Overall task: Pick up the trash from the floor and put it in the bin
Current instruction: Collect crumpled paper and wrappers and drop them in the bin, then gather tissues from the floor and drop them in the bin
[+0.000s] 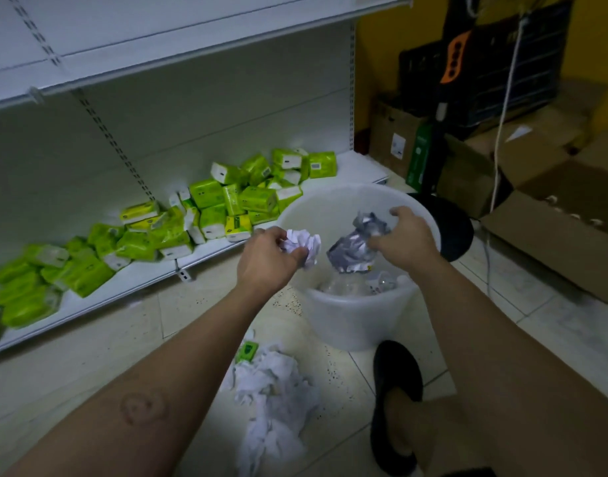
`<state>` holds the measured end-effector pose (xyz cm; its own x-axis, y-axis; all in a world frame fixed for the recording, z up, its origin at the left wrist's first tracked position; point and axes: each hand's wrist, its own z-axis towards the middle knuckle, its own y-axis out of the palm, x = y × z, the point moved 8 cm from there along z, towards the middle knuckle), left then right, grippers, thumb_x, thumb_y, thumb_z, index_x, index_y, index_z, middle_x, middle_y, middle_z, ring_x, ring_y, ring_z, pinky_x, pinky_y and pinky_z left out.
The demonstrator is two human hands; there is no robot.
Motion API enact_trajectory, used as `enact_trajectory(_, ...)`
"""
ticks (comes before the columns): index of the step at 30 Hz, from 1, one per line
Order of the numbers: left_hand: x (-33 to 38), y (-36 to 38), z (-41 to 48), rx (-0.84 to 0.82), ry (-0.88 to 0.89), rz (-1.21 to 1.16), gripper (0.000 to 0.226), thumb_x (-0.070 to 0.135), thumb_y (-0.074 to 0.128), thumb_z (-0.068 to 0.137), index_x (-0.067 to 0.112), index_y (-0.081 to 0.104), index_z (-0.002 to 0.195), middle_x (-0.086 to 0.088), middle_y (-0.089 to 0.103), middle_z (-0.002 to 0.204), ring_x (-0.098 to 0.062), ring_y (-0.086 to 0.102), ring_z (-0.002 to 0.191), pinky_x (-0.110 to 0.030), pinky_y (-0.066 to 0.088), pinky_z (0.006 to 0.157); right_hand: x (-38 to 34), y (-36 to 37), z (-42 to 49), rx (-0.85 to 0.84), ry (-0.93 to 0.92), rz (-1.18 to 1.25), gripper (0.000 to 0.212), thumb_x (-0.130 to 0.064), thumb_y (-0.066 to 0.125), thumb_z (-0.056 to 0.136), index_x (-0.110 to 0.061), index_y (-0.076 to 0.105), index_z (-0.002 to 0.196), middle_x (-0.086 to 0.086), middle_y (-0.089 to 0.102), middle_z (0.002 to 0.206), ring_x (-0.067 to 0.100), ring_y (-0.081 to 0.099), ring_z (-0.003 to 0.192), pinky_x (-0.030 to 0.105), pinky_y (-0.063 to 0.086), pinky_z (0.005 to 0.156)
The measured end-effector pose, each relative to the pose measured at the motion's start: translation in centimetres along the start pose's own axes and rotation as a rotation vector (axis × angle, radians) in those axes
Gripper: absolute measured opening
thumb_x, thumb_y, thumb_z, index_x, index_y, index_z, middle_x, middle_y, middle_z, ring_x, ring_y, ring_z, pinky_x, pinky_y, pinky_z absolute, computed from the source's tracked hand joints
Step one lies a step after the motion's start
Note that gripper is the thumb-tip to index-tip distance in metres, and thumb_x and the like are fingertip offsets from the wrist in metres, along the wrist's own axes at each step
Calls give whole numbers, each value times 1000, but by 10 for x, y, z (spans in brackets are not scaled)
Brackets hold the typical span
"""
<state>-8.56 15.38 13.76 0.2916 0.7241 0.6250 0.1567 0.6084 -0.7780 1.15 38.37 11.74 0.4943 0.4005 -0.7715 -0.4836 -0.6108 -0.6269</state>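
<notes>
A white translucent bin [350, 325] stands on the tiled floor in front of me, with clear plastic trash at its bottom. My left hand [264, 259] grips a crumpled white paper ball [304, 244] at the bin's left rim. My right hand [405, 237] holds a crumpled silvery foil wrapper [355, 244] over the bin's opening. On the floor below the bin lie a heap of crumpled white tissue [275, 404] and a small green packet [247, 351].
A white shelf unit [151, 270] on the left carries several green tissue packs [226, 197]. Cardboard boxes [553, 232] and a black round base [457, 228] stand to the right behind the bin. My foot in a black slipper [395, 404] is beside the tissue heap.
</notes>
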Motion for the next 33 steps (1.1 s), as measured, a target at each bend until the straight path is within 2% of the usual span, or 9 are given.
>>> enact_trajectory(2, 4, 16, 9, -31, -20, 53, 54, 40, 73, 74, 15, 61, 120, -10, 61, 121, -28, 57, 114, -41, 48, 93, 15, 12, -5, -158, 47, -104, 79, -32, 72, 76, -13, 31, 141, 17, 40, 137, 37, 49, 116, 36, 44, 92)
enact_trajectory(4, 6, 30, 8, -84, -14, 125, 57, 43, 71, 76, 18, 57, 125, -10, 56, 130, -28, 51, 123, -43, 43, 101, 19, 17, -14, -222, 9, -205, 81, -31, 72, 75, -13, 30, 141, 17, 42, 136, 35, 49, 116, 37, 44, 93)
enact_trajectory(7, 10, 43, -7, -167, 45, 236, 53, 47, 68, 76, 23, 59, 122, -7, 56, 130, -28, 51, 122, -44, 43, 101, 8, 16, -27, -271, -94, -205, 83, -28, 73, 75, -14, 29, 145, 16, 47, 137, 32, 49, 120, 35, 43, 97)
enact_trajectory(11, 10, 27, -29, -194, 97, 307, 50, 49, 66, 78, 26, 59, 121, -2, 57, 130, -27, 52, 120, -44, 44, 100, -10, 19, -57, -306, -150, -204, 80, -25, 75, 74, -19, 36, 143, 11, 49, 137, 28, 51, 120, 36, 46, 97)
enact_trajectory(15, -6, -4, -53, -213, 98, 283, 48, 49, 65, 79, 26, 59, 121, 0, 57, 131, -30, 61, 106, -45, 47, 95, -33, 38, -96, -345, -216, -227, 75, -28, 75, 74, -21, 41, 140, 7, 50, 137, 25, 50, 121, 30, 41, 93)
enact_trajectory(19, -45, -35, -82, -210, 38, 327, 48, 49, 63, 81, 27, 57, 122, -1, 57, 130, -25, 48, 124, -45, 41, 101, -49, 73, -135, -416, -265, -295, 70, -31, 75, 75, -21, 44, 137, 7, 50, 137, 26, 50, 121, 34, 41, 98)
enact_trajectory(26, -121, -54, -137, -303, -120, 350, 49, 54, 60, 82, 27, 56, 123, -1, 59, 128, -26, 48, 122, -45, 41, 99, -36, 130, -191, -646, -305, -488, 70, -34, 70, 80, -18, 40, 141, 9, 45, 144, 25, 46, 128, 35, 40, 103)
enact_trajectory(33, -178, -23, -160, -405, -246, 282, 52, 54, 59, 82, 26, 56, 126, -2, 58, 132, -25, 52, 121, -43, 41, 102, 4, 160, -186, -785, -226, -673, 66, -32, 67, 84, -16, 39, 141, 10, 42, 146, 26, 41, 131, 34, 36, 105)
